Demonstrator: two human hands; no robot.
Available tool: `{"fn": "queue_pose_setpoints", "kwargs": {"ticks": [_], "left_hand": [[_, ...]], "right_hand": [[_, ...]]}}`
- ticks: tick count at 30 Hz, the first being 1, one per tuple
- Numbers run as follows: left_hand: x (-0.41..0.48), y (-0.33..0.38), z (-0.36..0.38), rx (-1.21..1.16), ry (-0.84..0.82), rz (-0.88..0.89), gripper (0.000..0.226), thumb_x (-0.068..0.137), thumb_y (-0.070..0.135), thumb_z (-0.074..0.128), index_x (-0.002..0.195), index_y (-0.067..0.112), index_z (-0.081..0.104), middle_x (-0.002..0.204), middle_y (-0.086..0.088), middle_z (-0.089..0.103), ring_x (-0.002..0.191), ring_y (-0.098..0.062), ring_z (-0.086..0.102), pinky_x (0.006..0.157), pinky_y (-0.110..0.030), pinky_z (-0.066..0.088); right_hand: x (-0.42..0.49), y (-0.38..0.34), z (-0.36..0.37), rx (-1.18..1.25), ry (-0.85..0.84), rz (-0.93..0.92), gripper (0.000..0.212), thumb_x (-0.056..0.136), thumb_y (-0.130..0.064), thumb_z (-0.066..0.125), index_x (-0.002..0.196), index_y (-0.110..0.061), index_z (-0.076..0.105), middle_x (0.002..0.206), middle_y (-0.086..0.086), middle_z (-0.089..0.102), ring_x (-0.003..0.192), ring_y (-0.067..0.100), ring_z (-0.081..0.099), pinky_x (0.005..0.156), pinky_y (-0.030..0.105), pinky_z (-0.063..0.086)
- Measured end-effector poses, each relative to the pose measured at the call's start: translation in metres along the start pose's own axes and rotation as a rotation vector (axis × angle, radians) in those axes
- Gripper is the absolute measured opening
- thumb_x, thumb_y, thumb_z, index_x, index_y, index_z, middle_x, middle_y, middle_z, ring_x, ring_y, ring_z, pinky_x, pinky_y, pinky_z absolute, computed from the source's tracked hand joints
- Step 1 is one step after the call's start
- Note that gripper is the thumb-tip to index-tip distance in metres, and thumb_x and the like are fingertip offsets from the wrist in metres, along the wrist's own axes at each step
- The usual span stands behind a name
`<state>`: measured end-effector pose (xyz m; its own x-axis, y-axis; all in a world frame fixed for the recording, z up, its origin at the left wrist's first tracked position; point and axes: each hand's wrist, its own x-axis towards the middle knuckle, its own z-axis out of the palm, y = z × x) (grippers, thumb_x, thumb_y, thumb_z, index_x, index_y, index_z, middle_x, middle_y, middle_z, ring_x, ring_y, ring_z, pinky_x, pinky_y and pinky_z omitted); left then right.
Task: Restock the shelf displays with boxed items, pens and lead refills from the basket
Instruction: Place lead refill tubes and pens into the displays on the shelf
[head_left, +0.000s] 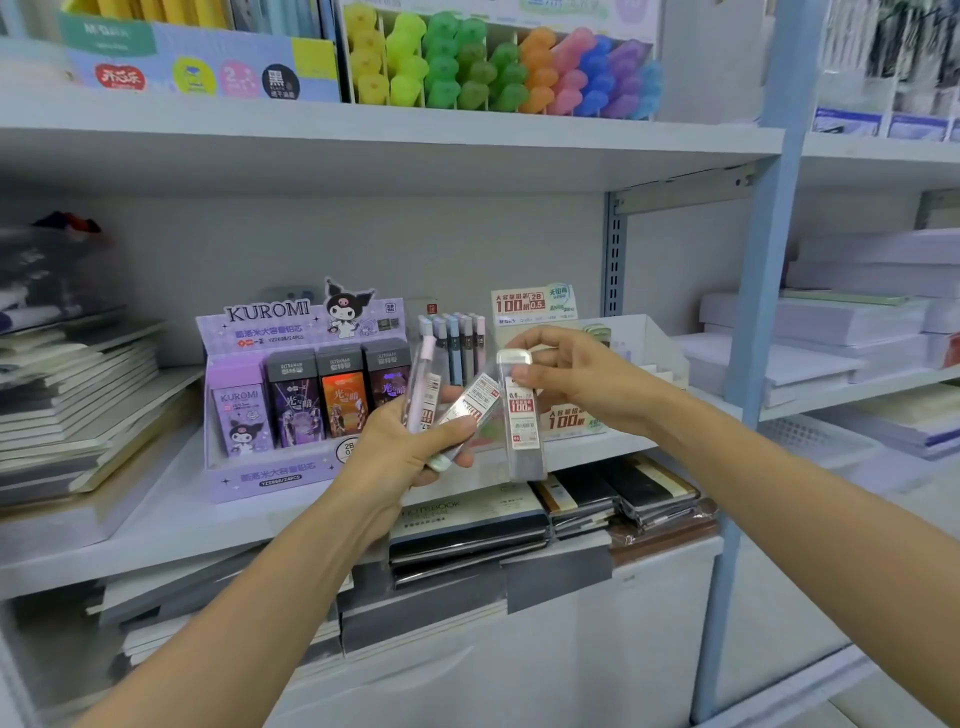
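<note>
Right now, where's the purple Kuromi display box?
In the head view the Kuromi display box stands on the middle shelf, left of centre, between stacked notebooks and upright lead refill tubes, just behind the left hand.

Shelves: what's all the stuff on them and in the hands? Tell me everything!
highlighters: many, yellow, green, orange, pink, blue, purple, top shelf
Kuromi display box: one, purple, middle shelf
standing lead cases: several, blue, grey, pink, right of the Kuromi display box
white display box: one, white, middle shelf, behind the right hand
notebook stack: one, grey and cream, middle shelf left
black notebooks: several, lower shelf
paper packs: several, white, right bay
held lead refill cases: three, clear; two in the left hand, one in the right
left hand: grips two cases
right hand: pinches one case
</note>
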<state>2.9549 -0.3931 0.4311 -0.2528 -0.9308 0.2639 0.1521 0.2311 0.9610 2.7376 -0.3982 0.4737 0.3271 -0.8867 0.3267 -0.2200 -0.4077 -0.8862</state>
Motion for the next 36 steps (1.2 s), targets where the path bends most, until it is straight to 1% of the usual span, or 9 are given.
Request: {"fn": "queue_pose_setpoints", "kwargs": {"ticks": [5, 8, 11, 14, 17, 25, 27, 29, 36], "left_hand": [[0.011, -0.001, -0.004, -0.143, 0.193, 0.020, 0.038, 0.072, 0.010, 0.078, 0.107, 0.008, 0.065, 0.087, -0.012, 0.074, 0.050, -0.010, 0.060, 0.040, -0.014, 0.043], [0.022, 0.002, -0.003, -0.146, 0.263, 0.062, 0.038, 0.074, 0.014, 0.079, 0.108, 0.008, 0.064, 0.076, -0.007, 0.069, 0.044, -0.006, 0.053, 0.044, -0.018, 0.048], [0.033, 0.006, -0.005, -0.131, 0.285, 0.084, 0.031, 0.075, 0.016, 0.079, 0.101, 0.011, 0.063, 0.073, -0.006, 0.065, 0.041, -0.006, 0.048, 0.043, -0.017, 0.046], [0.042, 0.005, -0.009, -0.120, 0.295, 0.094, 0.024, 0.075, 0.018, 0.080, 0.092, 0.014, 0.063, 0.075, -0.011, 0.064, 0.040, -0.007, 0.046, 0.040, -0.016, 0.044], [0.049, -0.001, -0.012, -0.102, 0.294, 0.094, 0.024, 0.075, 0.019, 0.079, 0.094, 0.016, 0.065, 0.075, -0.011, 0.064, 0.040, -0.007, 0.046, 0.042, -0.015, 0.044], [0.056, -0.013, -0.014, -0.038, 0.273, 0.068, 0.021, 0.077, 0.017, 0.078, 0.093, 0.014, 0.065, 0.076, -0.014, 0.067, 0.040, -0.008, 0.045, 0.041, -0.018, 0.044], [0.056, -0.013, -0.014, -0.031, 0.272, 0.077, 0.023, 0.076, 0.018, 0.078, 0.095, 0.013, 0.065, 0.071, -0.011, 0.066, 0.040, -0.008, 0.045, 0.041, -0.018, 0.044], [0.056, -0.012, -0.013, -0.025, 0.263, 0.086, 0.028, 0.073, 0.020, 0.079, 0.096, 0.013, 0.066, 0.064, -0.005, 0.065, 0.039, -0.008, 0.045, 0.042, -0.018, 0.045], [0.052, -0.005, -0.013, 0.005, 0.216, 0.100, 0.041, 0.060, 0.029, 0.079, 0.097, 0.017, 0.066, 0.066, -0.001, 0.071, 0.040, -0.007, 0.045, 0.042, -0.017, 0.045]], "right_hand": [[-0.008, 0.002, -0.017, -0.021, -0.102, 0.063, 0.020, 0.093, -0.014, 0.061, 0.112, -0.012, 0.054, 0.098, 0.008, 0.075, 0.088, 0.018, 0.071, 0.069, 0.023, 0.054], [-0.006, -0.004, -0.029, -0.022, -0.143, 0.058, 0.025, 0.089, -0.015, 0.064, 0.112, -0.010, 0.054, 0.099, 0.013, 0.074, 0.091, 0.023, 0.071, 0.070, 0.025, 0.056], [0.004, -0.012, -0.049, 0.063, 0.089, -0.030, 0.031, 0.085, -0.015, 0.066, 0.114, -0.011, 0.055, 0.104, 0.013, 0.072, 0.096, 0.026, 0.070, 0.074, 0.027, 0.057], [0.021, -0.018, -0.067, 0.093, 0.408, -0.194, 0.021, 0.092, -0.009, 0.061, 0.111, -0.010, 0.052, 0.095, 0.010, 0.073, 0.091, 0.023, 0.071, 0.075, 0.030, 0.058], [0.040, -0.013, -0.071, -0.026, 0.509, -0.211, 0.016, 0.093, -0.006, 0.059, 0.104, -0.013, 0.050, 0.099, 0.012, 0.072, 0.091, 0.021, 0.072, 0.073, 0.030, 0.060], [0.075, 0.025, -0.048, -0.273, 0.407, -0.167, 0.017, 0.093, -0.008, 0.059, 0.094, -0.023, 0.051, 0.099, 0.000, 0.070, 0.090, 0.008, 0.069, 0.069, 0.022, 0.058], [0.080, 0.029, -0.048, -0.352, 0.325, -0.127, 0.019, 0.093, -0.008, 0.060, 0.094, -0.025, 0.052, 0.103, 0.002, 0.069, 0.093, 0.013, 0.068, 0.074, 0.026, 0.059], [0.085, 0.032, -0.049, -0.387, 0.259, -0.066, 0.017, 0.093, -0.008, 0.060, 0.095, -0.024, 0.055, 0.105, 0.004, 0.066, 0.092, 0.016, 0.068, 0.069, 0.024, 0.059], [0.096, 0.042, -0.044, -0.499, 0.395, -0.089, 0.020, 0.089, -0.005, 0.064, 0.106, -0.015, 0.065, 0.095, 0.001, 0.065, 0.084, 0.018, 0.067, 0.070, 0.026, 0.060]]}}
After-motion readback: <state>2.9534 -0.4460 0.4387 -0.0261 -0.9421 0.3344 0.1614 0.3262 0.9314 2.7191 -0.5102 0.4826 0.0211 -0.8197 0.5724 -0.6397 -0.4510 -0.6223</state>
